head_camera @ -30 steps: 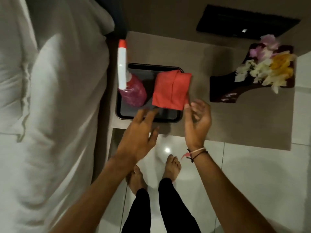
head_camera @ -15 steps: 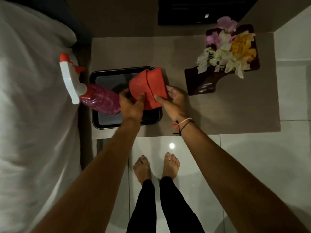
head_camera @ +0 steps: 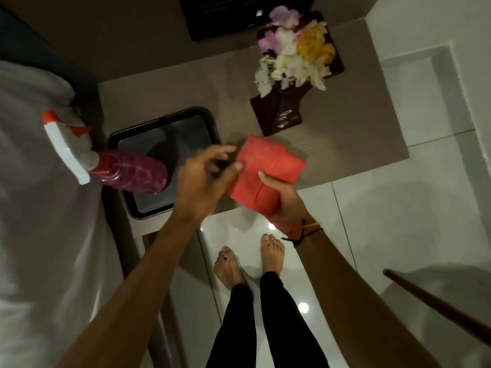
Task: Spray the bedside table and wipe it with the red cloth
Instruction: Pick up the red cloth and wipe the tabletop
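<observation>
The folded red cloth is held above the front edge of the beige bedside table, with my right hand gripping it from underneath, thumb on top. My left hand hovers just left of the cloth, blurred, fingers curled and apart, its thumb close to the cloth's left edge. A spray bottle with purple liquid and a white and red trigger head stands in the black tray at the table's left side.
A dark vase with white, yellow and pink flowers stands at the table's back right. A white bed fills the left. A black panel hangs on the wall. My bare feet stand on glossy white tiles. A wooden bar crosses the lower right.
Both hands took hold of the red cloth on the tray; it has since been lifted off to the right in my right hand, and my left hand has come off it.
</observation>
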Demonstrator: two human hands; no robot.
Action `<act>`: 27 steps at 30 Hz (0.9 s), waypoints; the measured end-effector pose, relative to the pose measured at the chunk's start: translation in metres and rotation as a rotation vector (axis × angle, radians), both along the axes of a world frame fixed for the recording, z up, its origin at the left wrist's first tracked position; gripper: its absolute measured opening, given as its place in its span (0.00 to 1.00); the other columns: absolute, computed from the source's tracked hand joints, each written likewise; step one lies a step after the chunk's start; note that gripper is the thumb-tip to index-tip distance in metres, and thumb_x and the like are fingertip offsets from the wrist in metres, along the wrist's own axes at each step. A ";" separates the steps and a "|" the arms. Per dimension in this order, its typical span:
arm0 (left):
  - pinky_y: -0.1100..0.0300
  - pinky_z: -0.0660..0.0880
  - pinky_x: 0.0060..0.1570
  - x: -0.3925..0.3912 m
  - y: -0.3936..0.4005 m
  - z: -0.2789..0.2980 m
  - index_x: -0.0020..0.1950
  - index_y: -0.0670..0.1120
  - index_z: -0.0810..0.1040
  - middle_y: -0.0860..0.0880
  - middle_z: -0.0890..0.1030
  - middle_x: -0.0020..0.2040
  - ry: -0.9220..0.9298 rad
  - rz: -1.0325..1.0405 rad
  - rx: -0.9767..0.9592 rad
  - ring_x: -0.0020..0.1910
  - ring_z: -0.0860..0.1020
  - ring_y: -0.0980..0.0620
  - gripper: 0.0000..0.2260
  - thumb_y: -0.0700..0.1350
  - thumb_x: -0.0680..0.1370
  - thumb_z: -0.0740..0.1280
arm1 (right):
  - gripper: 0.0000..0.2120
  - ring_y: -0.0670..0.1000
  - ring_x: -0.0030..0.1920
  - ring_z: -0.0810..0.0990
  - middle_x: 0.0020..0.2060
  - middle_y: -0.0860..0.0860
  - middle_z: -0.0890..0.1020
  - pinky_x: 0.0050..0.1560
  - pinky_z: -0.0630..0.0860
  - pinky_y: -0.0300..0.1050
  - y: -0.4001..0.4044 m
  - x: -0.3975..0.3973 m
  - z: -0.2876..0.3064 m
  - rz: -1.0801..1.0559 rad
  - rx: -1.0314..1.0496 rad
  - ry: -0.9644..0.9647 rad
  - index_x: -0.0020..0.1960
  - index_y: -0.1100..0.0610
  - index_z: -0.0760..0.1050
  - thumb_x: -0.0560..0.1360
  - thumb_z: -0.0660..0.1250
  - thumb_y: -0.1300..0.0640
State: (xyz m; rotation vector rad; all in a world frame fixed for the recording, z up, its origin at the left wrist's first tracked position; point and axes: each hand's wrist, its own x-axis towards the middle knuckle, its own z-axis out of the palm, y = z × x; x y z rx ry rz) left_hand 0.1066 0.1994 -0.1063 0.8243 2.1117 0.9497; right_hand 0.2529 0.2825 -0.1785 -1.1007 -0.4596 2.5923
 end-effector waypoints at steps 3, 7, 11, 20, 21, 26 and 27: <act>0.51 0.78 0.51 0.000 0.024 0.040 0.63 0.42 0.82 0.42 0.83 0.56 0.379 0.014 0.175 0.54 0.80 0.46 0.15 0.50 0.82 0.68 | 0.27 0.60 0.68 0.80 0.70 0.57 0.79 0.60 0.82 0.55 -0.003 0.029 -0.002 -0.150 0.020 -0.123 0.77 0.53 0.66 0.80 0.68 0.58; 0.53 0.72 0.63 -0.004 0.087 0.078 0.76 0.46 0.74 0.40 0.77 0.69 0.722 -0.177 0.298 0.68 0.75 0.43 0.24 0.58 0.85 0.58 | 0.30 0.60 0.67 0.81 0.69 0.56 0.80 0.56 0.83 0.52 -0.007 0.051 -0.002 -0.291 0.038 -0.201 0.77 0.52 0.66 0.78 0.71 0.55; 0.40 0.59 0.81 -0.001 0.161 0.077 0.85 0.53 0.55 0.38 0.55 0.85 0.918 -0.558 0.039 0.84 0.58 0.40 0.31 0.64 0.84 0.49 | 0.27 0.61 0.69 0.79 0.69 0.58 0.80 0.70 0.75 0.60 -0.005 0.053 0.004 -0.449 0.006 -0.176 0.77 0.54 0.68 0.80 0.67 0.51; 0.38 0.51 0.83 -0.004 0.200 0.028 0.85 0.56 0.51 0.39 0.50 0.86 1.025 -0.800 0.007 0.86 0.49 0.43 0.29 0.61 0.84 0.40 | 0.19 0.60 0.68 0.77 0.65 0.55 0.80 0.71 0.73 0.61 0.035 0.029 0.005 -0.720 0.002 -0.430 0.73 0.58 0.71 0.84 0.63 0.56; 0.38 0.52 0.83 -0.004 0.200 0.028 0.85 0.56 0.51 0.39 0.50 0.86 1.015 -0.807 0.005 0.86 0.49 0.43 0.28 0.61 0.85 0.40 | 0.18 0.58 0.67 0.78 0.62 0.53 0.81 0.70 0.74 0.60 0.040 0.025 0.006 -0.754 0.047 -0.497 0.72 0.58 0.71 0.83 0.64 0.56; 0.40 0.53 0.83 -0.005 0.201 0.032 0.85 0.56 0.50 0.39 0.50 0.86 1.027 -0.780 0.015 0.86 0.50 0.43 0.28 0.60 0.85 0.40 | 0.25 0.44 0.70 0.72 0.72 0.50 0.72 0.71 0.69 0.35 0.083 -0.003 0.006 -0.810 0.529 -0.761 0.80 0.58 0.60 0.84 0.59 0.64; 0.41 0.53 0.83 -0.005 0.203 0.031 0.85 0.56 0.51 0.39 0.51 0.86 1.023 -0.775 0.024 0.86 0.50 0.43 0.28 0.60 0.84 0.40 | 0.29 0.40 0.74 0.66 0.78 0.53 0.66 0.72 0.66 0.33 0.091 -0.011 0.002 -0.763 0.621 -0.791 0.82 0.57 0.56 0.83 0.58 0.67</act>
